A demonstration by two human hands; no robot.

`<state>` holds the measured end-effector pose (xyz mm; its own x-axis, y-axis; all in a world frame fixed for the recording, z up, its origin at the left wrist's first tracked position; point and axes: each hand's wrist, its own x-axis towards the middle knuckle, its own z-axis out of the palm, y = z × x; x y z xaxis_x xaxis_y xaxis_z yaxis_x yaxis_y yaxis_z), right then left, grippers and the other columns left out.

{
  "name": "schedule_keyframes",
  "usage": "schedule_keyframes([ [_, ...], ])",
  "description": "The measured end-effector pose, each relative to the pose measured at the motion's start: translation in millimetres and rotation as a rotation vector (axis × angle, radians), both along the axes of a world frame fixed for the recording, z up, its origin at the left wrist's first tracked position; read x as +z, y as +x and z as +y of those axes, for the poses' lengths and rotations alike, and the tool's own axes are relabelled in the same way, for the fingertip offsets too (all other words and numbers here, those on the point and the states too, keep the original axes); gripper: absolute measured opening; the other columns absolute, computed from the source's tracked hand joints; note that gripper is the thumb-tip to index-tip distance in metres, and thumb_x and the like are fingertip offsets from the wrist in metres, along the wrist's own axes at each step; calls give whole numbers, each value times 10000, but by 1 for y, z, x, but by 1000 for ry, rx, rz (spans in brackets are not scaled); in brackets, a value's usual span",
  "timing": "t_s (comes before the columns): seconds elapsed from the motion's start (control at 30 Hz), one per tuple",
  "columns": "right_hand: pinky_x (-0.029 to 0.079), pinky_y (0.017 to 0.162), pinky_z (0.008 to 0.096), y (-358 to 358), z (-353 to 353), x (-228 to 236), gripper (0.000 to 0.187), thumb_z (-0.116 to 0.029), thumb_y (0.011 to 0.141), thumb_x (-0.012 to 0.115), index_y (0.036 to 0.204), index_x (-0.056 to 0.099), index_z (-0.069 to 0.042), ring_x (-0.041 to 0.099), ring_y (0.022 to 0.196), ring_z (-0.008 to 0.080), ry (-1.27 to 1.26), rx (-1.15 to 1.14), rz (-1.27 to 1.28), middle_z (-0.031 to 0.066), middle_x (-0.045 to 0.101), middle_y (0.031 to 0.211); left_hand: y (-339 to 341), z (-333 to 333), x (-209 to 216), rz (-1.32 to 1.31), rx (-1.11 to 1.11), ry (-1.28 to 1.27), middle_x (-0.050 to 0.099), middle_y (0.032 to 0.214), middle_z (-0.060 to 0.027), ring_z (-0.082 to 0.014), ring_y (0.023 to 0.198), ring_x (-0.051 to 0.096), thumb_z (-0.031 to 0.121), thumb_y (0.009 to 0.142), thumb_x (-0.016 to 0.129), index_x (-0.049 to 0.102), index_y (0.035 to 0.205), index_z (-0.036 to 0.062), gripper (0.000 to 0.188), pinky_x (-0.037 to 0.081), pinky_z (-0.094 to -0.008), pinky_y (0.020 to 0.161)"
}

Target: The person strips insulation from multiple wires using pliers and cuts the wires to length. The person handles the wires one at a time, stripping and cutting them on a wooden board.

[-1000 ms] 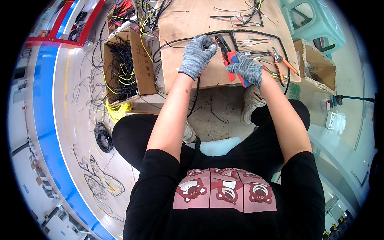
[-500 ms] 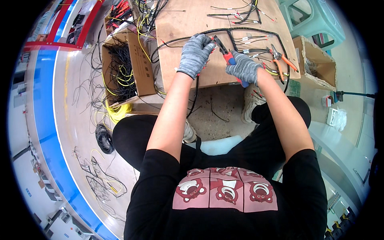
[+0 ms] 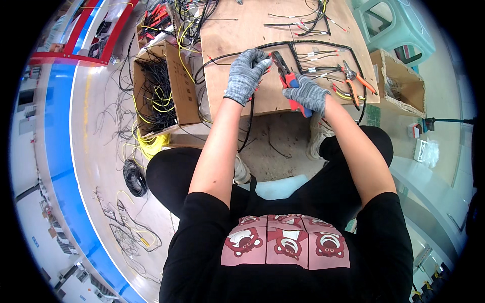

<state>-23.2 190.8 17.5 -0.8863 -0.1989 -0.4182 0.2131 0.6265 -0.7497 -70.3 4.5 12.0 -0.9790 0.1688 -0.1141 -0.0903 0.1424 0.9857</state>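
Note:
My left hand, in a grey knit glove, is closed around thin wires with small red tips, just above the near edge of the wooden board. My right hand, gloved alike, grips pliers with red and blue handles. Their dark jaws point up and left, close to my left fingertips; contact between them cannot be made out. A black cable harness lies on the board behind both hands, its branches ending in white-labelled wires. Orange-handled cutters rest right of my right hand.
Left of the board stands a cardboard box full of black and yellow wires. Another open box and a pale green stool are at the right. Coils of yellow cable and black cable lie on the floor.
The pliers have drawn slightly back from my left fingertips, and more of their red and blue handles shows. My left hand keeps its hold on the wires.

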Motion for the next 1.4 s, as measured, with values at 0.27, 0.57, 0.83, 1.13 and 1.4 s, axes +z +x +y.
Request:
schedule_keyframes([
  [0.27,450,649,291,-10,26,6,424,-325,741,683,991,542,-13,515,735,145,-280,-166,-126,53,559,784,-3,-7,-4,38,40,218,625,848,-26,-70,753,551,81,833,617,599,940,4,133,460,-213,717],
  [0.57,446,698,294,-9,16,33,437,-322,751,672,1031,544,-12,515,783,149,-131,-77,-135,73,576,869,-2,-5,-2,-32,-21,283,607,840,0,-59,734,534,96,848,606,610,978,20,150,454,-204,692],
  [0.83,468,659,330,-3,6,43,458,-317,753,656,1018,494,19,534,752,192,-125,-22,-196,122,564,848,-1,-3,-2,56,-75,-17,612,807,-16,-72,741,531,128,842,612,613,925,-1,153,452,-227,704],
  [1.13,462,623,314,-2,-1,58,399,-283,758,658,998,499,-6,518,726,158,-108,-45,-266,80,557,825,-1,-4,-3,135,-81,-199,643,800,-66,-101,740,565,157,820,635,604,919,-11,198,464,-256,718],
  [1.4,474,542,316,-7,10,24,566,-276,745,654,1172,432,21,532,646,177,-104,113,-119,107,545,824,-2,0,0,186,-107,-322,651,820,-99,-140,750,597,178,813,647,603,942,-14,235,475,-274,718],
])
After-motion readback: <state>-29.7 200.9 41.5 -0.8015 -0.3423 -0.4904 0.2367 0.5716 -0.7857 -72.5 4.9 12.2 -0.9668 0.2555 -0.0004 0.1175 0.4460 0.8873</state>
